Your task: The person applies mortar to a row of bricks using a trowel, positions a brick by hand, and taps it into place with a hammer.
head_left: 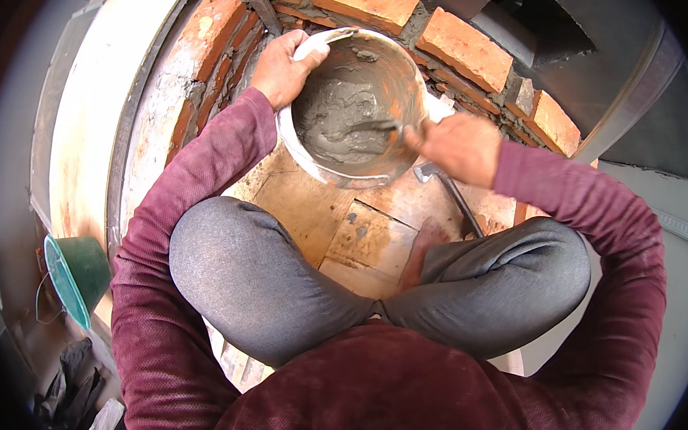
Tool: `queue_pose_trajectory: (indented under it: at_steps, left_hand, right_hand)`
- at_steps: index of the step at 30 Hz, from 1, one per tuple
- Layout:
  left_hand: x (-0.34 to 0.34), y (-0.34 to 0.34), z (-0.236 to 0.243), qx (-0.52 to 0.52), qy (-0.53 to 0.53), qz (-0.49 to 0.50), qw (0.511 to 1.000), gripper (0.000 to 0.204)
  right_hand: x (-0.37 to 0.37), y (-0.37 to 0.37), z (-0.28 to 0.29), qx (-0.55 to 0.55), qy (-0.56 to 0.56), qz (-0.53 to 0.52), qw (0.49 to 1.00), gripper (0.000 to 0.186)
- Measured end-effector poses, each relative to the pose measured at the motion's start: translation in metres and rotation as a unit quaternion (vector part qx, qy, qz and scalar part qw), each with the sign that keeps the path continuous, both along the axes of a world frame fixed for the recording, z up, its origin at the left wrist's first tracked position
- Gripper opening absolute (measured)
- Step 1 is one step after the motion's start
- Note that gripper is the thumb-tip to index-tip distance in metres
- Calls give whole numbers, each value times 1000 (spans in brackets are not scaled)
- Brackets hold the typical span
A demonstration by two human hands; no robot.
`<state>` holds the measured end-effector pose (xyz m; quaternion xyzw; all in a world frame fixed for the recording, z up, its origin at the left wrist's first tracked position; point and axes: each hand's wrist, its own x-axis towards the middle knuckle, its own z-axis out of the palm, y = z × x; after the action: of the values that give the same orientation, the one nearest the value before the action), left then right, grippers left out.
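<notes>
Green bucket [93, 267] at left, crumpled black material [69, 387] nearby

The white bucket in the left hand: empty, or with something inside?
Not empty: grey paste covers the bottom of the white bucket, and the right hand holds a metal tool against it.

Worn tan boards [301, 212], marked with grey spots, form the floor. Toward their right edge lies a hammer [460, 203], its metal head toward the far edge, with the person's foot [428, 252] nearer the middle. Whether the bucket [406, 81] above the far edge rests on them cannot be told.
</notes>
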<state>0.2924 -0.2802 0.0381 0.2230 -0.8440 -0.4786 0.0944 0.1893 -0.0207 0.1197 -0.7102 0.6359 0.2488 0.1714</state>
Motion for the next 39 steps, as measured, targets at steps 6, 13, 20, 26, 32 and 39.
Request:
queue_pose_trajectory:
  at_steps: [6, 13, 20, 26, 32, 39]
  left_hand:
    - [-6, 8, 0, -25, 36, -39, 998, 24]
    - [-3, 10, 1, 12, 29, -11, 999, 22]
    - [-26, 28, 12, -26, -9, -32, 999, 25]
    - [-18, 22, 11, -62, -31, 6, 998, 29]
    - [-22, 41, 18, -35, -2, -3, 999, 29]
    - [-21, 47, 30, -45, -25, -31, 998, 32]
  right_hand:
    - [-26, -33, -12, -174, 97, -31, 980, 43]
    - [-2, 0, -19, -52, -43, -38, 997, 34]
    - [-27, 13, -9, 75, -249, -192, 946, 37]
    - [-36, 5, -3, -8, -9, -157, 988, 27]
    - [-36, 10, -30, -76, -41, -147, 985, 26]
    - [-38, 28, 16, 15, -99, -214, 972, 28]
